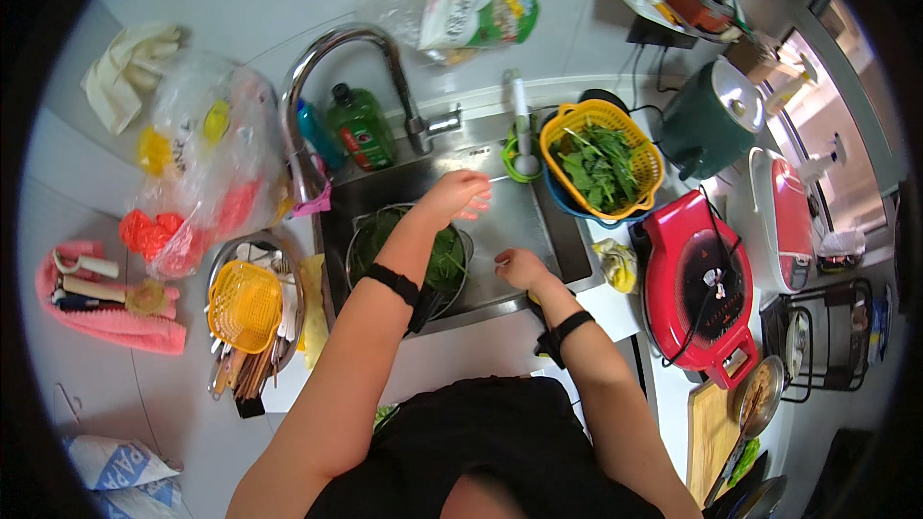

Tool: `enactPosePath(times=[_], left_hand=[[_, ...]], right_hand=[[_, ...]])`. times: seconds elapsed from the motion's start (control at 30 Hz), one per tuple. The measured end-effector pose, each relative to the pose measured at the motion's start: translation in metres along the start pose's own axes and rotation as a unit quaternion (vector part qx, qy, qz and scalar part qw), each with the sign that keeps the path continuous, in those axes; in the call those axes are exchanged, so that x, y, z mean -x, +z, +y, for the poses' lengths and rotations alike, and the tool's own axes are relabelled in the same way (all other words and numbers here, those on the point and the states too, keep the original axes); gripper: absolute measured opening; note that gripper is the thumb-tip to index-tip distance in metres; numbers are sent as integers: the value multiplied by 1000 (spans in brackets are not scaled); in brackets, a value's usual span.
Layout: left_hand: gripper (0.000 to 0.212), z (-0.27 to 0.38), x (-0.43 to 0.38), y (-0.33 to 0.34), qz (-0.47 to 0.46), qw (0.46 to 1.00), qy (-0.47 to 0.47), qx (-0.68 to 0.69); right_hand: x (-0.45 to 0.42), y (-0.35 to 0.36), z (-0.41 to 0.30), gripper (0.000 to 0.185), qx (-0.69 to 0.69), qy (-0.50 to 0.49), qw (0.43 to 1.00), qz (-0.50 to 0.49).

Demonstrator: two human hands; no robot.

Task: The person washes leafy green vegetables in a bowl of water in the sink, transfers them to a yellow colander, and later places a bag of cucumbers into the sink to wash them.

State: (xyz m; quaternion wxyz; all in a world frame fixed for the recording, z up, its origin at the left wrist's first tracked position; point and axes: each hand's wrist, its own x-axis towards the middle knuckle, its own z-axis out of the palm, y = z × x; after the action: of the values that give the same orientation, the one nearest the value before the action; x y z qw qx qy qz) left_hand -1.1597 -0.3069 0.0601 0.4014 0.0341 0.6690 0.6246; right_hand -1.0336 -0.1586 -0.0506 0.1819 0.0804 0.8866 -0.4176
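My left hand (pixel 456 200) is over the steel sink (pixel 505 231), its fingers apart and pointing right, with nothing seen in it. The left forearm crosses above a round pot of leafy greens in water (pixel 445 259), hiding its middle. Lower right of that, my right hand (pixel 520 268) is above the sink's near part, fingers curled; whether it holds something cannot be told. Green leaves also lie in a yellow plastic colander (pixel 549 137), which rests on a blue basin (pixel 559 194) to the right of the sink. A curved chrome faucet (pixel 346 32) stands at the back left.
A green bottle of dish soap (pixel 364 133) stands behind the sink. Left are plastic bags (pixel 209 130) and a small yellow basket (pixel 245 306) on utensils. On the right are a crumpled cloth (pixel 616 265), a red electric griddle (pixel 667 303), a dark green pot (pixel 696 115) and a cutting board (pixel 710 432).
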Motion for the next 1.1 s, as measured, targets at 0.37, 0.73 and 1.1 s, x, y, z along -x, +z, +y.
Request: enactPosePath(times=[0.37,0.73,1.1], left_hand=[[50,-167,59,-138,107,904,-363,-198],[56,-264,-14,-99,-106,821,-507,-238],[23,-137,35,-136,52,867,-395,-300]], right_hand=[[-112,93,-19,37,228,129,946,-189],[-135,117,-62,29,268,51,929,-251],[-199,139,-48,19,199,-216,956,18]])
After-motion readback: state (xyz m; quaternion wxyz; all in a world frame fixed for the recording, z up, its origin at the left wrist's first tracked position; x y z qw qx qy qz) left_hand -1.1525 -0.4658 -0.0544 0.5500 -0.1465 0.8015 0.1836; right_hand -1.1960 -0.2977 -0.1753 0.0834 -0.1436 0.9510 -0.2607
